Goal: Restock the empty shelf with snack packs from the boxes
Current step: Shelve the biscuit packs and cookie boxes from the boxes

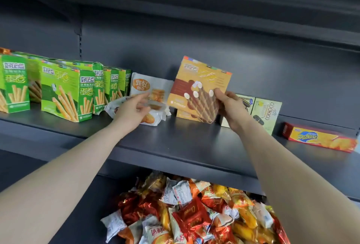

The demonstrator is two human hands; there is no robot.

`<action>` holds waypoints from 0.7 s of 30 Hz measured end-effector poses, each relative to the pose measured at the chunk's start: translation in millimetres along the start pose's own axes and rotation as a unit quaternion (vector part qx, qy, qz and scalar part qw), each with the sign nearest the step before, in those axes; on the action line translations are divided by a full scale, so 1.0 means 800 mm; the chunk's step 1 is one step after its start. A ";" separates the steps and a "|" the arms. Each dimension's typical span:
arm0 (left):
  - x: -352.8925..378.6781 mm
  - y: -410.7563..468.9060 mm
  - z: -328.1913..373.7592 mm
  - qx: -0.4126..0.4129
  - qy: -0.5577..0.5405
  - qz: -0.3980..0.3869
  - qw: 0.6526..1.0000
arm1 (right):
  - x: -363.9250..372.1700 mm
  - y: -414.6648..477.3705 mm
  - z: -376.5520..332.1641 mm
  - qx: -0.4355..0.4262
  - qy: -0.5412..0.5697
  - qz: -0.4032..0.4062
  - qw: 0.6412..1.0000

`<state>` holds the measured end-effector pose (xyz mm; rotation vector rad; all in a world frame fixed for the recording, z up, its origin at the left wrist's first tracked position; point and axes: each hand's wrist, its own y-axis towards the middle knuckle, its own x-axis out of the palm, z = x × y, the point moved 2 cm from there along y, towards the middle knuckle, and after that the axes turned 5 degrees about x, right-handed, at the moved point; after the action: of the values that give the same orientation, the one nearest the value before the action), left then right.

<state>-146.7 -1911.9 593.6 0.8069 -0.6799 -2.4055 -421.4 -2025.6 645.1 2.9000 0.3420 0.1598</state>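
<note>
holding one item above a dark grey metal shelf (194, 142): an orange-and-brown cardboard carton of striped wafer rolls (196, 87), flat and rectangular, tilted with its top corner leaning left, clear of the shelf board and just in front of a second carton of the same kind (183, 115) that rests on the shelf below it. right hand (231, 107): grip closed on the raised carton's right edge, thumb on the printed face, fingers behind. left hand (132, 111): thumb above and fingers below, grip closed on the edge of a white plastic cookie pouch (142, 85) in a small loose pile just left of the carton. to the far left, a row of green cardboard egg-roll cartons (66, 91), upright, some leaning. to the right, a pale green cookie box (266, 113) partly behind the right wrist, and a long red-and-yellow biscuit box (319, 139) lying flat, well apart. on the tier below, a heap of foil and plastic wrapped snacks (194, 214). handling note, by judgement: the carton looks light and fairly stiff, yet thin card dents at the corners and the rolls inside are likely brittle; best taken by the two side edges, set down upright without pressing the broad face. the pouch is soft and slippery, best held at its sealed edge.
</note>
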 end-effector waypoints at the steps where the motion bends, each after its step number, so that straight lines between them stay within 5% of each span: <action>1: -0.002 0.003 -0.005 0.007 0.029 0.003 1.000 | -0.004 0.004 -0.004 -0.008 0.003 0.020 1.000; 6: -0.021 0.010 -0.024 0.041 0.177 0.025 0.983 | -0.007 0.035 0.023 -0.014 -0.159 0.099 0.982; 11: -0.039 0.023 -0.052 -0.030 0.301 0.021 0.953 | 0.015 0.039 0.047 0.012 -0.295 0.156 0.943; 15: -0.048 0.029 -0.057 -0.057 0.283 0.041 0.956 | 0.044 0.002 0.024 -0.241 -0.346 0.311 0.852; 17: -0.050 0.035 -0.061 -0.050 0.259 0.041 0.964 | 0.076 -0.008 0.022 -0.298 -0.374 0.262 0.838; 21: -0.059 0.042 -0.061 -0.088 0.236 0.020 0.968 | 0.147 -0.009 0.040 -0.118 -0.497 0.079 0.856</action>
<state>-72.0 -1922.6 598.5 1.2141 -0.2857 -2.0825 -305.4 -1997.1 622.2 2.3458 -0.1036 -1.1386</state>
